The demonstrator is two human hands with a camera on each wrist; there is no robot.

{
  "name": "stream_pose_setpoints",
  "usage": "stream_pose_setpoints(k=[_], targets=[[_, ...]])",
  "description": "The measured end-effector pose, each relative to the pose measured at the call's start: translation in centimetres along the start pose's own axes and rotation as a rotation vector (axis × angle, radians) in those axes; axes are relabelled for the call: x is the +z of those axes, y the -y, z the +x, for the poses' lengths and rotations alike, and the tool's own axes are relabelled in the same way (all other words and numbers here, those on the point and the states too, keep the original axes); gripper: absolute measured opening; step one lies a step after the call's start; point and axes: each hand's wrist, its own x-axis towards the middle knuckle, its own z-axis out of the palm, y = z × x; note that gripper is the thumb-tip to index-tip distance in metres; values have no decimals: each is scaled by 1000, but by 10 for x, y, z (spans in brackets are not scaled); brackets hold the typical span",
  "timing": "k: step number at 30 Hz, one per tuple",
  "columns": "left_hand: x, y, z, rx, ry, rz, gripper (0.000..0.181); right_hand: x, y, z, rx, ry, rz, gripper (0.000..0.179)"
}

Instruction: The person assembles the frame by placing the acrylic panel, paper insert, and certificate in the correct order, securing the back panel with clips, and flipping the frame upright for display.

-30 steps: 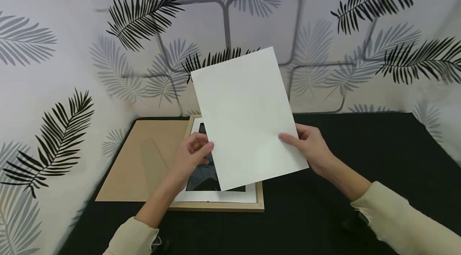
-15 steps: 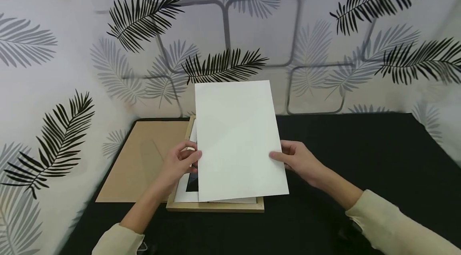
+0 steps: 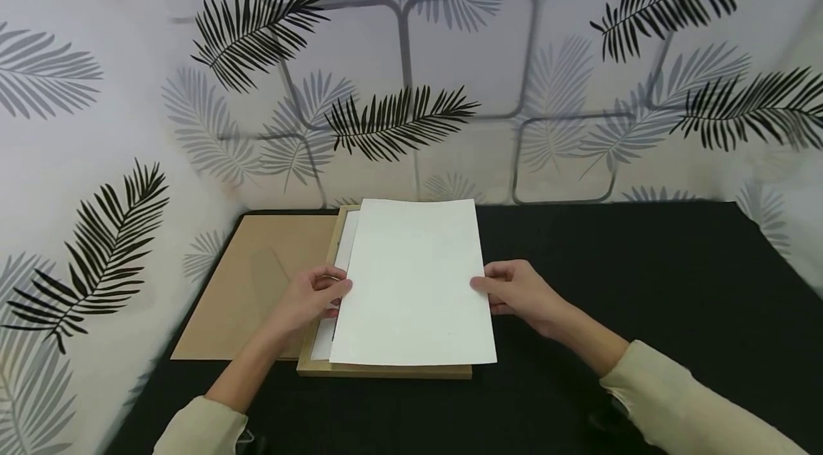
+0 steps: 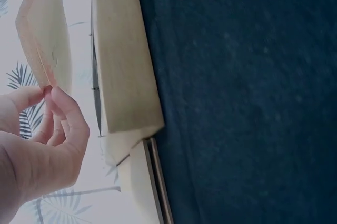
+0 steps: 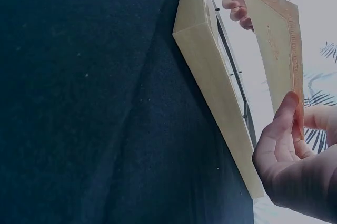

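Holding a white paper sheet [image 3: 414, 283] above a pale wooden picture frame [image 3: 386, 371], using both hands. Pinching the sheet's left edge between thumb and forefinger of the left hand [image 3: 315, 294], with the other fingers bending loosely underneath. Pinching the right edge with the right hand [image 3: 517, 296], pressing the thumb on the upper face and tucking the fingers together beneath. Suspending the sheet apart from the frame, judging by both wrist views, and bowing it slightly between the two grips. Showing a plain upper face in the head view; showing on the underside, in the right wrist view, an orange-toned border [image 5: 294, 45] and small reddish marks [image 5: 272, 44] too faint for reading. Covering most of the frame in the head view, leaving exposed the bottom rail, part of the left rail and a narrow strip of white mat [image 3: 347, 237]. Noting small dark tabs [image 5: 217, 9] along the frame's inner edge. Finding a flat brown backing board [image 3: 238, 298] lying to the frame's left, with any overlap being hard to tell. Resting frame and board on black cloth [image 3: 617, 276], before a wall covering [image 3: 456, 55] printed with palm leaves. Wearing cream sleeves [image 3: 675, 398] on both arms.
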Motion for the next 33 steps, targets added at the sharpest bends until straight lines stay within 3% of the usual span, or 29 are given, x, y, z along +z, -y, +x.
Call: stream_pose_setpoints(k=[9, 21, 33], targets=[[-7, 7, -3, -4, -45, 96, 26, 9, -1, 7, 27, -17, -6, 21], [-11, 15, -12, 110, -53, 307, 18, 15, -5, 18, 39, -84, -44, 20], [-25, 22, -29, 212, -59, 372, 20, 23, -6, 23, 41, -49, -15, 22]])
